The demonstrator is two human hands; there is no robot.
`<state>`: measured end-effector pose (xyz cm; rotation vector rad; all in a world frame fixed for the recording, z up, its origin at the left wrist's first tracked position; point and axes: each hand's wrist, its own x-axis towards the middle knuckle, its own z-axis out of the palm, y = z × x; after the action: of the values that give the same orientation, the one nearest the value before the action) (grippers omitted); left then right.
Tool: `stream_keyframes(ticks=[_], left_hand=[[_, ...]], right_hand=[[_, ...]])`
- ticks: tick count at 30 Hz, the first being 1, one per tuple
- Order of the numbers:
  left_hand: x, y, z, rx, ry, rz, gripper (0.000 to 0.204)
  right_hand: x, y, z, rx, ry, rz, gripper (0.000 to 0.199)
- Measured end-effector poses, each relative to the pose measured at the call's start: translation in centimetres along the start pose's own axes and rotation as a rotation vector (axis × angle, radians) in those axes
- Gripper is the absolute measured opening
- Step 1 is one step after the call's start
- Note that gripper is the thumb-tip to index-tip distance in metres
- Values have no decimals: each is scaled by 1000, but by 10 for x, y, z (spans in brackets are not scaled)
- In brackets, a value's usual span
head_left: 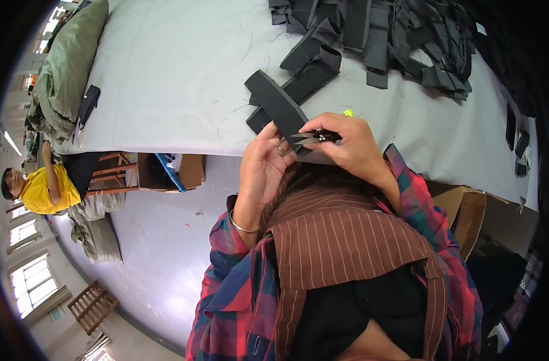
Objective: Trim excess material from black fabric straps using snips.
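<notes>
My left hand [263, 161] holds the near end of a black fabric strip [275, 101] at the table's front edge, its fingers closed around it. In my right hand [349, 142] is a pair of small thread snips [322, 137] with black handles. Their pointed metal blades are apart and lie across the strip's near end. Whether a thread sits between the blades is too small to tell. Just beyond, another black strip [315, 73] lies folded on the table, partly under the held one. A bit of bright yellow [348, 113] shows behind my right hand.
A pale cloth covers the table [178, 78], with loose threads on it. Many black strips [400, 36] are heaped at the far right. A green fabric bundle [70, 66] and a black case [89, 103] lie left. Cardboard boxes [193, 171] stand below; a person in yellow [46, 188] is further left.
</notes>
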<state>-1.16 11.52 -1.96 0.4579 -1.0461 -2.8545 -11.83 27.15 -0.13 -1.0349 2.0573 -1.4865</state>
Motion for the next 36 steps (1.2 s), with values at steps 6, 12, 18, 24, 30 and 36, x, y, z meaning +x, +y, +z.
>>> stream_keyframes(ticks=[6,12,18,24,30,36], left_hand=[[-3,-3,5,190,46,49,55],[-5,-5,9,259,114,160,54],[-4,-6,5,344,105,218,54],[-3,-9,1,407,92,275,53],[-4,-8,4,398,98,280,53],[-1,-11,6,307,178,180,41]], right_hand=[[-1,19,5,225,31,72,15],[2,1,0,-12,115,-119,21],[4,-8,-9,-248,76,-229,16],[6,-12,-11,-391,46,-286,13],[8,-14,-15,-286,80,-197,15],[12,-3,-1,-332,75,-176,26]])
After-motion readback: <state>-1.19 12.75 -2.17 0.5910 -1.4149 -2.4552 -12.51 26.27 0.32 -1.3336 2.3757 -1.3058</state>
